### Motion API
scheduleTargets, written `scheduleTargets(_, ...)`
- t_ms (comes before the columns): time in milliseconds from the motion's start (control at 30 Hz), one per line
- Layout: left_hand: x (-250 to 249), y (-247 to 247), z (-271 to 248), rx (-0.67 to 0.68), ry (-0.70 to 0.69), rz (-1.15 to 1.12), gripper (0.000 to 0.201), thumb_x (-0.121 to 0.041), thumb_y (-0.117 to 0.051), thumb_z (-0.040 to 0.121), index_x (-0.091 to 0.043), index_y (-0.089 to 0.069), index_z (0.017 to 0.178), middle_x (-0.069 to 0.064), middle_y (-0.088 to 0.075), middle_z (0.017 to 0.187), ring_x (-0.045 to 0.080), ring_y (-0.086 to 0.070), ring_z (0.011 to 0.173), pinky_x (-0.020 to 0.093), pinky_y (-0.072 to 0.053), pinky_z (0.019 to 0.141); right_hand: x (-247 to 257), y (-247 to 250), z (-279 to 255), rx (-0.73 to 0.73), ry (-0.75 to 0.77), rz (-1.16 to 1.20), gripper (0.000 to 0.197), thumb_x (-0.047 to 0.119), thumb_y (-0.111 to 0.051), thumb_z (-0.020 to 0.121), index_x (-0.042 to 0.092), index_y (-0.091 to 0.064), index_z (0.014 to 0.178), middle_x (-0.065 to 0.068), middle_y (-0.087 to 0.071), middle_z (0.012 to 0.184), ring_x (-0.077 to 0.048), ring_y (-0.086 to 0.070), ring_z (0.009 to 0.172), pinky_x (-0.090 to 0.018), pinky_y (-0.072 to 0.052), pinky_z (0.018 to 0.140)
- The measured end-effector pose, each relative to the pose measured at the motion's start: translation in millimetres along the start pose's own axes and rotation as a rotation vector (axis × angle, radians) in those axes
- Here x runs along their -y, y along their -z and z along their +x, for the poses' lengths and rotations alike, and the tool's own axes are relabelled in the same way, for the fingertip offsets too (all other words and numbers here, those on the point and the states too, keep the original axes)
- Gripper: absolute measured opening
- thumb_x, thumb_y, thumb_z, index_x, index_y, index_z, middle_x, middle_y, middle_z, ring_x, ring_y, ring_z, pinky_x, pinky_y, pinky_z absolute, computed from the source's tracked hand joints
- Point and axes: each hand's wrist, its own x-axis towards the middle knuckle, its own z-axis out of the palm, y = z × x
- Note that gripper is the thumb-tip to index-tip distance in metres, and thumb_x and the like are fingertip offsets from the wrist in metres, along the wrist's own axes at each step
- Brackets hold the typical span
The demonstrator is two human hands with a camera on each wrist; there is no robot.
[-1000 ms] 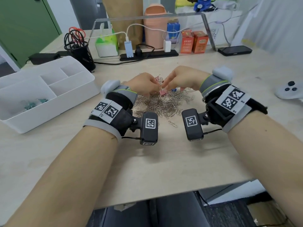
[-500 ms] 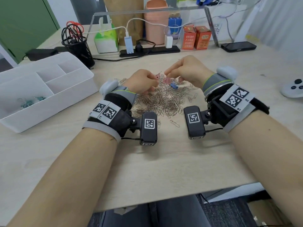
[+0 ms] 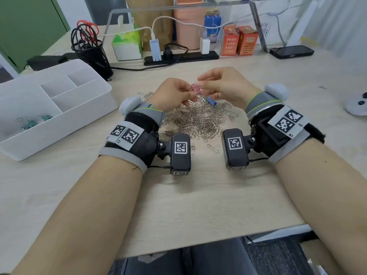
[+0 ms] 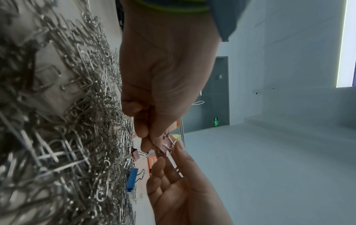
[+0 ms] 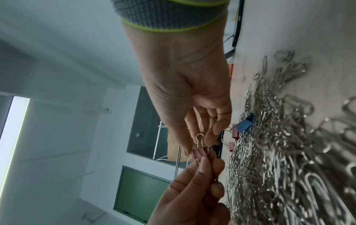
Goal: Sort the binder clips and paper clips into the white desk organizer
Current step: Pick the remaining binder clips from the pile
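Both hands meet above a heap of silver paper clips [image 3: 198, 121] on the wooden desk. Between them is a pink binder clip [image 3: 195, 88], lifted off the pile. My left hand [image 3: 185, 91] pinches its body [image 4: 169, 142]. My right hand [image 3: 203, 87] pinches its wire handle [image 5: 200, 152] with thumb and fingertips. A blue binder clip [image 3: 211, 101] lies on the far side of the pile, with two more pink ones [image 5: 235, 133] beside it. The white desk organizer [image 3: 83, 114] stands at the left; teal binder clips [image 3: 29, 123] lie in its big near compartment.
A black mesh pen cup [image 3: 89, 50] and a power strip [image 3: 180, 57] stand behind the organizer and pile. A phone [image 3: 291, 51] lies at the back right, a white controller [image 3: 357, 104] at the right edge. Two stray paper clips [image 3: 212, 148] lie near the wrist cameras.
Both hands have risen from the pile, carrying the pink binder clip up between them. The blue binder clip now shows uncovered on the pile.
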Motion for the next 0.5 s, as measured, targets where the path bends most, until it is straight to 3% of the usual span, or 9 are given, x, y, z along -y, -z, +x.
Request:
scheduleTargets(133,3.2,1.9,3.6,0.019,-0.003,0.014,0.014,-0.020,-0.056,0.094,-0.012,-0.068,0.097,-0.008,-0.069,0.079,-0.006,-0.055,0.047,0.013,-0.038,0.047,-6.1,6.4,-0.7,0.063,-0.044,0.030,0.031,0.018,-0.076,0.077,0.001,-0.070,0.103,-0.005,-0.067,0.078,-0.005,-0.058,0.061,-0.017,-0.045,0.055)
scheduleTargets(267,3.6,-0.9,5.7,-0.001,0.020,0.053,0.021,-0.021,-0.054,0.095,-0.008,-0.069,0.101,-0.009,-0.069,0.077,-0.006,-0.054,0.045,0.009,-0.038,0.044,-6.7,6.0,-1.3,0.032,-0.004,0.044,0.011,0.014,-0.076,0.076,0.006,-0.073,0.082,0.002,-0.069,0.060,-0.008,-0.058,0.057,-0.017,-0.048,0.052)
scheduleTargets(333,3.9,-1.0,6.7,-0.043,0.040,0.080,0.022,-0.021,-0.055,0.094,-0.006,-0.071,0.099,-0.005,-0.070,0.077,-0.002,-0.052,0.048,0.009,-0.038,0.043,-6.4,5.8,-0.7,-0.029,-0.006,0.052,0.007,0.011,-0.075,0.078,0.004,-0.071,0.078,0.002,-0.068,0.055,-0.006,-0.060,0.052,-0.016,-0.051,0.051)
scheduleTargets(433,3.1,1.6,5.0,-0.068,0.074,0.110,0.018,-0.018,-0.064,0.088,-0.008,-0.070,0.100,0.006,-0.073,0.087,0.004,-0.051,0.050,0.013,-0.038,0.044,-7.6,13.7,2.5,-0.192,-0.015,0.173,0.019,0.005,-0.072,0.079,-0.009,-0.068,0.092,-0.008,-0.070,0.068,-0.007,-0.063,0.053,-0.019,-0.054,0.055)
scheduleTargets(500,1.4,3.2,2.5,-0.005,0.097,0.119,0.034,-0.017,-0.073,0.080,-0.016,-0.063,0.113,0.007,-0.074,0.091,0.002,-0.053,0.041,0.015,-0.037,0.043,-7.0,18.7,3.9,-0.219,-0.033,0.237,0.020,0.006,-0.073,0.079,-0.008,-0.068,0.092,-0.009,-0.070,0.068,-0.009,-0.062,0.053,-0.019,-0.054,0.056)
